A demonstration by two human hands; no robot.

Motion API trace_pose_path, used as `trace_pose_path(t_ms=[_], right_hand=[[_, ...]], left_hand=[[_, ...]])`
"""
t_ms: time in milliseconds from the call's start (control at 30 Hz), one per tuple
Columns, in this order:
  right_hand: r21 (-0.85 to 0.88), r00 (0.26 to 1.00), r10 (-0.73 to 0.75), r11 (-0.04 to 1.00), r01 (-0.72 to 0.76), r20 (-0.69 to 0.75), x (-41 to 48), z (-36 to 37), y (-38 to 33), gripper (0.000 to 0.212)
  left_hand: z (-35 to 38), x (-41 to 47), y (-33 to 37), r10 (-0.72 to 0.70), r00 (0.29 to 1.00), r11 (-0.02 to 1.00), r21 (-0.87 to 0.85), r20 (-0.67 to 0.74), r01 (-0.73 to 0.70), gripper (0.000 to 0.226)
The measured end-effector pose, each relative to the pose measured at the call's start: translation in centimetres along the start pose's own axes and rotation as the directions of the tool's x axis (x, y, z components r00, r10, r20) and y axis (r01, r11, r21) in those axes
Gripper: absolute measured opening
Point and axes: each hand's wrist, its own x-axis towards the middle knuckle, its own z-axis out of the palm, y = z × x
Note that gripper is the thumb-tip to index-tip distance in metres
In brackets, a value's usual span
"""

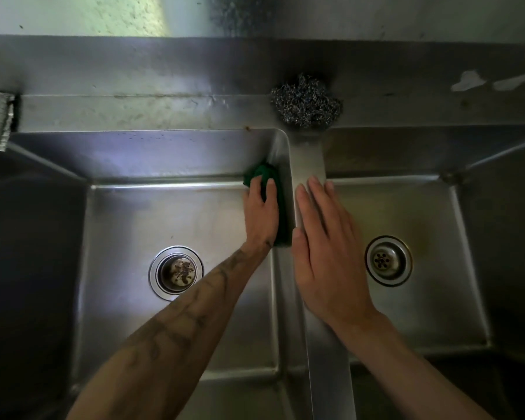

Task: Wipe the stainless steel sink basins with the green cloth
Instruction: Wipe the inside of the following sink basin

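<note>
We are listing one stainless steel sink unit, seen from above, and we are counting two full basins in it: the left basin (128, 225) and the right basin (431, 213), with what is looking like the edge of a third, darker well showing at the far left, too dim for us to say more. One divider ridge (308, 159) is running between the two basins, and one back ledge (164, 110) is spanning the rear, stained and streaked. We are counting two bare forearms reaching in from the bottom edge, the left one carrying dark tattoo marks. We are counting two hands: the left hand (262, 212) is pressing flat against the right inner wall of the left basin, fingers closing over the cloth and pinning it to the steel; the right hand (325, 247) is lying open and palm down on the divider ridge, fingers straight and close together, gripping nothing. We are counting two round drains, one in each basin floor: the left drain (176, 272) with specks of debris on its strainer, and the right drain (388, 261) looking cleaner. One steel wool scourer (306, 101) is sitting on the back ledge just behind the divider. One green cloth (281, 201) is lying bunched between the left hand and the basin wall, near the back right corner.
</note>
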Motion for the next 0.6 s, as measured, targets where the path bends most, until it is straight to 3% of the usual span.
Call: trace_pose_path(t_ms=[167, 233, 333, 367, 500, 600], right_hand=[[-0.007, 1.0, 0.003, 1.0, -0.002, 0.01, 0.0, 0.0, 0.1, 0.056], [-0.011, 1.0, -0.001, 1.0, 0.001, 0.007, 0.1, 0.0, 0.1, 0.057], [-0.013, 1.0, -0.001, 1.0, 0.001, 0.003, 0.1, -0.1, -0.1, 0.057], [-0.01, 1.0, -0.003, 1.0, 0.003, 0.004, 0.1, -0.2, -0.2, 0.057], [-0.004, 1.0, 0.007, 1.0, -0.007, 0.01, 0.1, -0.3, -0.3, 0.057], [-0.015, 1.0, 0.005, 1.0, -0.005, 0.005, 0.1, -0.2, -0.2, 0.057]], left_hand=[[-0.4, -2.6, 2.3, 0.292, 0.953, 0.955, -0.035, -0.074, -0.295, 0.019], [-0.3, -2.0, 2.2, 0.284, 0.957, 0.958, -0.007, -0.061, -0.285, 0.028], [0.1, -0.6, 2.5, 0.101, 0.995, 0.995, 0.021, -0.023, -0.101, 0.028], [0.1, -0.8, 2.5, 0.107, 0.994, 0.994, 0.031, -0.025, -0.106, 0.024], [-0.7, -3.2, 2.8, 0.349, 0.935, 0.937, -0.001, -0.068, -0.35, 0.012], [-0.5, -2.7, 1.2, 0.354, 0.934, 0.935, 0.028, -0.053, -0.353, 0.033]])
